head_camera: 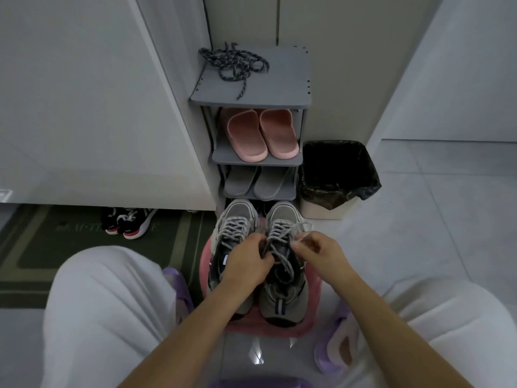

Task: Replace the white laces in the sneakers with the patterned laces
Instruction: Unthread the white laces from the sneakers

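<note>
The sneakers (239, 213) are grey mesh cloth with smoother matt panels and flat woven white laces (279, 233), while the patterned laces (233, 63) are thick, rough braided cord. The shoe rack (268, 85) is matt grey plastic, and the pink slippers (246, 135) look like smooth matt foam or rubber. The bin liner (369, 186) is crinkled glossy black film, the stool (205, 256) smooth pink plastic, and the floor (419, 219) polished, reflective tile.

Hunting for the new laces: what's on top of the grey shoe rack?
A tangle of dark patterned laces lies on the grey plastic top shelf; anything beneath the tangle is hidden.
</note>
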### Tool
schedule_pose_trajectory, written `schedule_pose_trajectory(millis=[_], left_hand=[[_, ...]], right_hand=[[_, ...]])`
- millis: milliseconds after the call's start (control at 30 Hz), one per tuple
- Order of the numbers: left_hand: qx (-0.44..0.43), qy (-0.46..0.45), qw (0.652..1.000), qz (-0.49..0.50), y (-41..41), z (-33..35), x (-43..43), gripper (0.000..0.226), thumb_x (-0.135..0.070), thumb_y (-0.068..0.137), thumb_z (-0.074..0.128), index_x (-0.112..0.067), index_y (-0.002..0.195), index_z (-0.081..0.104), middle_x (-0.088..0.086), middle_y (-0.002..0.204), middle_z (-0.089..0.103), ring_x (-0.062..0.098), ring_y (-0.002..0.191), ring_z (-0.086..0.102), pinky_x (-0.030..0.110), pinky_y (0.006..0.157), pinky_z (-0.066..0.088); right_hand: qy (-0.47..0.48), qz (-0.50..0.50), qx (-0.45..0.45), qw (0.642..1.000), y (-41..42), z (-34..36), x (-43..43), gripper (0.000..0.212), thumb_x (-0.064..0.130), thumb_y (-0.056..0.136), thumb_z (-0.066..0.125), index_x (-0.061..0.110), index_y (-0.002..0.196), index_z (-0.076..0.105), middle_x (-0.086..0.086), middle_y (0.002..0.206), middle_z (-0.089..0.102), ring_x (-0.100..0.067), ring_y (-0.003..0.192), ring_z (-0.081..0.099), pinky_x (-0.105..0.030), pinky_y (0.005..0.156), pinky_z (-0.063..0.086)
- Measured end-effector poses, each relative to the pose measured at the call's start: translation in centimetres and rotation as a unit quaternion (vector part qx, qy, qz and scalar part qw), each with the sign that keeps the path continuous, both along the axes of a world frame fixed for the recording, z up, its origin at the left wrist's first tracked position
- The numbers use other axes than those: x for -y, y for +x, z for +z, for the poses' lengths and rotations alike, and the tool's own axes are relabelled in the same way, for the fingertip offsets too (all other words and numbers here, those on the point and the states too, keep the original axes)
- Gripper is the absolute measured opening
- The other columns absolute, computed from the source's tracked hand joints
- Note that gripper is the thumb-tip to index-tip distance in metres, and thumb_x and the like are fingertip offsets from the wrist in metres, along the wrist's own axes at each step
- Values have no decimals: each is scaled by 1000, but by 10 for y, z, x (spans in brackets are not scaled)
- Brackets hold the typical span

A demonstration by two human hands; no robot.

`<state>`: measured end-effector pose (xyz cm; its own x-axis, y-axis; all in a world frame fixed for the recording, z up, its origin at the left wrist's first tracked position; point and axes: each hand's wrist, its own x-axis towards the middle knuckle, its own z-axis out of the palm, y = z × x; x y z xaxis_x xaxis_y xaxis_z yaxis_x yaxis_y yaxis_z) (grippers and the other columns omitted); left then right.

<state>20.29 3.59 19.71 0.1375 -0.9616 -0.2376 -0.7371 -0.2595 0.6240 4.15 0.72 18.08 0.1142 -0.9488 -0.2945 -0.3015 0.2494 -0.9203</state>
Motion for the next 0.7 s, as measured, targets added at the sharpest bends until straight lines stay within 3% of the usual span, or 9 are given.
schedule_pose_trajectory(millis=[167,267,333,433,533,633,700], left_hand=[[2,4,1000,18,-2,0,-1,33,-22,86,59,-16,119,56,2,109,66,19,101,61,22,79,42],[-4,17,1000,26,-3,2,0,33,-21,86,59,-17,118,56,1,110,66,18,101,61,22,80,42],[-7,20,999,24,-4,5,-1,32,-20,86,60,-16,118,56,2,110,66,18,101,61,23,81,44],[-6,19,1000,20,-5,8,-2,34,-22,85,61,-15,118,57,3,111,65,20,102,61,28,84,47],[2,19,1000,14,-6,9,-2,34,-22,86,61,-14,119,56,5,111,65,22,102,61,30,84,47],[1,13,1000,7,-5,8,-2,32,-22,87,60,-14,117,56,5,109,66,23,101,61,30,83,47],[-4,12,1000,4,-3,6,-2,30,-22,87,59,-14,116,56,5,108,66,22,100,61,30,83,47]], right_hand=[[-11,-32,-19,999,6,-2,1,14,11,88,62,-2,84,58,-6,72,62,-17,69,58,-39,74,53],[31,-119,56,991,4,4,4,14,12,98,43,7,86,46,-10,76,64,-13,57,62,-31,63,55],[47,-136,88,986,0,7,3,12,14,99,43,9,89,46,-9,76,65,-10,53,62,-26,57,54],[-4,-29,-17,999,-4,4,-3,11,20,88,63,15,78,60,0,71,65,-3,62,61,-20,65,52],[-63,10,-77,995,0,4,-8,26,20,82,70,26,61,57,11,58,57,5,52,52,-7,55,40],[-69,-11,-116,991,4,3,-4,23,21,86,65,19,65,58,4,61,59,-3,58,55,-16,60,46],[-25,-81,-56,995,5,5,0,14,18,95,52,8,85,54,-6,73,65,-20,71,64,-30,69,55]])
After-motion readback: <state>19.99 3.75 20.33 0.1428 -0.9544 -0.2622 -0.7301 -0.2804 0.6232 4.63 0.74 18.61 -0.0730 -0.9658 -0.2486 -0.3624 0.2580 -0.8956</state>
